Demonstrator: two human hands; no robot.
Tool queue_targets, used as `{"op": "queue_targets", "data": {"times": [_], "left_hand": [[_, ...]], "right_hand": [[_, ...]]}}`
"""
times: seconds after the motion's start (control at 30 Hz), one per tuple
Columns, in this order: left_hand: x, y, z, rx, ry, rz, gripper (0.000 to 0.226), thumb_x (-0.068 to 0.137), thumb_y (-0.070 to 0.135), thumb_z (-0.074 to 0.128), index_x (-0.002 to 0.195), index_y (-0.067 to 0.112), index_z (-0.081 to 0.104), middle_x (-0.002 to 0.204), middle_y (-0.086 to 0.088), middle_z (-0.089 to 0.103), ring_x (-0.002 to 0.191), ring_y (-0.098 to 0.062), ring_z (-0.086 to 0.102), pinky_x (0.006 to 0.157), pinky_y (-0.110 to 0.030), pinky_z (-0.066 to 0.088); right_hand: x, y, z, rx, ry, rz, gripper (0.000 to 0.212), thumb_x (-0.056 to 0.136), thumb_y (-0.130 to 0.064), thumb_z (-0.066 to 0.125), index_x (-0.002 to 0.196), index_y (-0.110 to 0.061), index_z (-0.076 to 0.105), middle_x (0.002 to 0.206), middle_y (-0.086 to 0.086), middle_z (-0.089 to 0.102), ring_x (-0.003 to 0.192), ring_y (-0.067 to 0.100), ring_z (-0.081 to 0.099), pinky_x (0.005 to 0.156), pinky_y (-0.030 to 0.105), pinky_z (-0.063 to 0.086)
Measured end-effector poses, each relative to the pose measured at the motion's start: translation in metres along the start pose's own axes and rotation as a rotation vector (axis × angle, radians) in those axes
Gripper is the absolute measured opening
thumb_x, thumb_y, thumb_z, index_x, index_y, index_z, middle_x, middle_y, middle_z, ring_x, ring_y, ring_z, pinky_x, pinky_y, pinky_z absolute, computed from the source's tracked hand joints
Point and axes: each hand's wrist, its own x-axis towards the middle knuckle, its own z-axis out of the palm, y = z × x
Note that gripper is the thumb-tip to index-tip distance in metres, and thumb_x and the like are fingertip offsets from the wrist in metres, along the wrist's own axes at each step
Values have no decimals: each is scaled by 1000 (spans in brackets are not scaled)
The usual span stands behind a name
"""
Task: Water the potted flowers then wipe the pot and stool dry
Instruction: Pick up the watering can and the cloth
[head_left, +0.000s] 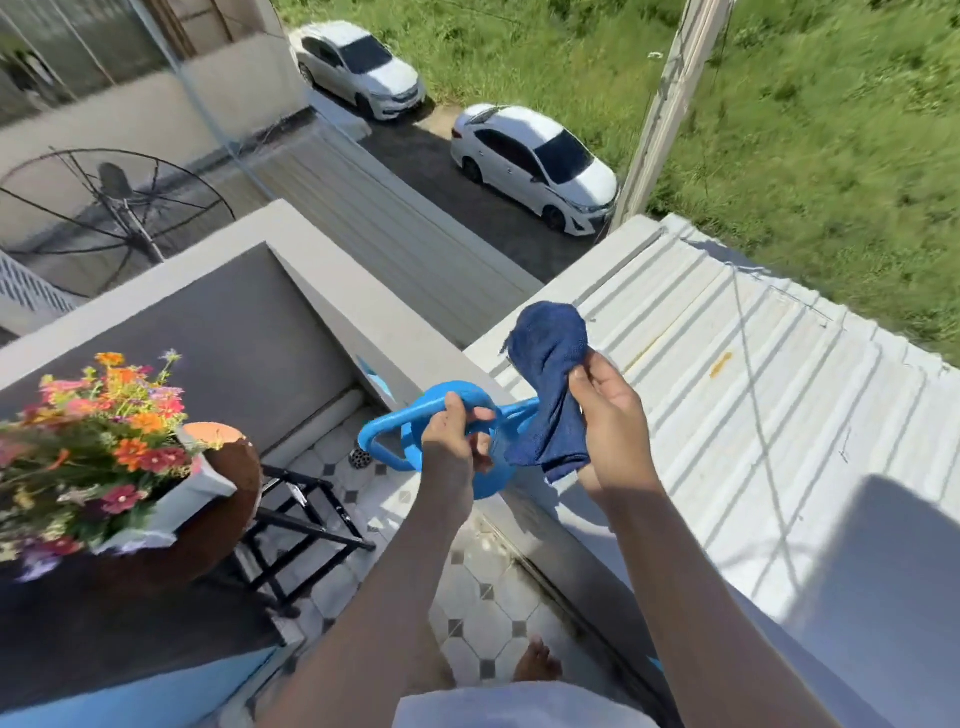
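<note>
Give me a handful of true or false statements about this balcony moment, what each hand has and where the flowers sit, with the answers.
1. The left hand grips the blue watering can by its handle. True.
2. The right hand holds a yellow sponge. False: it holds a dark blue cloth.
3. The potted flowers stand on a round stool. True.
4. The flowers are to the right of both hands. False: they are to the left.

Bright blue watering can (415, 441), dark blue cloth (550, 384), orange, pink, red flowers (104, 431), white pot (192, 493), brown stool (228, 499)
</note>
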Motion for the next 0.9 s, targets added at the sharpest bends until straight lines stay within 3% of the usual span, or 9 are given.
{"op": "queue_targets", "data": {"times": [0.27, 0.43, 0.53, 0.6, 0.7, 0.77, 0.8, 0.87, 0.9], "left_hand": [[75, 24, -125, 118, 127, -11, 39, 103, 41, 30, 80, 17, 50, 45, 10, 38, 41, -9, 35, 47, -25, 31], [151, 8, -207, 201, 86, -39, 38, 104, 43, 28, 80, 18, 44, 57, 4, 28, 43, -10, 27, 47, -23, 24], [196, -9, -243, 269, 62, -41, 37, 104, 41, 28, 88, 13, 46, 57, 6, 30, 45, -10, 28, 44, -21, 24], [229, -28, -267, 355, 88, -58, 40, 105, 41, 27, 80, 15, 45, 57, 8, 37, 46, -10, 32, 44, -22, 29], [277, -75, -303, 451, 127, -80, 47, 97, 55, 32, 84, 18, 58, 84, -9, 63, 74, -25, 60, 66, -38, 49], [313, -109, -322, 446, 173, -165, 52, 89, 61, 35, 97, 19, 66, 106, -15, 67, 99, -32, 64, 88, -50, 52], [335, -131, -331, 447, 198, -211, 57, 89, 61, 36, 106, 15, 65, 109, -13, 65, 102, -29, 62, 95, -51, 50], [370, -163, -338, 496, 230, -273, 63, 89, 60, 40, 117, 7, 60, 102, -8, 57, 96, -22, 54, 95, -47, 49], [385, -180, -344, 524, 229, -259, 56, 92, 54, 43, 113, 5, 60, 94, -9, 55, 90, -22, 51, 87, -43, 49]], "right_hand": [[37, 59, 110, -121, -149, 107, 26, 101, -8, 48, 109, -25, 66, 111, -1, 72, 104, 13, 66, 90, 25, 53], [74, 140, 166, -203, -137, 242, 29, 100, -16, 52, 101, -40, 69, 116, -5, 71, 108, 15, 68, 88, 35, 54], [99, 196, 188, -168, -89, 327, 30, 99, -11, 52, 101, -34, 71, 116, -2, 72, 112, 19, 66, 99, 39, 51], [113, 233, 196, -170, -64, 353, 30, 99, -9, 51, 102, -32, 70, 116, -1, 72, 114, 21, 65, 104, 42, 48], [135, 301, 202, -223, -46, 379, 25, 101, -6, 48, 111, -22, 64, 121, 7, 68, 116, 26, 63, 103, 40, 49], [151, 349, 201, -263, -49, 384, 25, 100, -2, 46, 115, -15, 62, 114, 3, 68, 106, 15, 65, 95, 27, 52], [161, 378, 198, -286, -62, 380, 24, 100, -2, 46, 116, -13, 62, 110, -1, 68, 99, 8, 65, 90, 21, 52], [179, 432, 188, -330, -99, 391, 24, 101, -3, 46, 114, -14, 63, 106, -6, 69, 98, 4, 64, 90, 20, 52], [186, 456, 181, -332, -108, 412, 25, 101, -3, 46, 112, -16, 64, 105, -7, 70, 101, 7, 64, 94, 23, 51]]}}
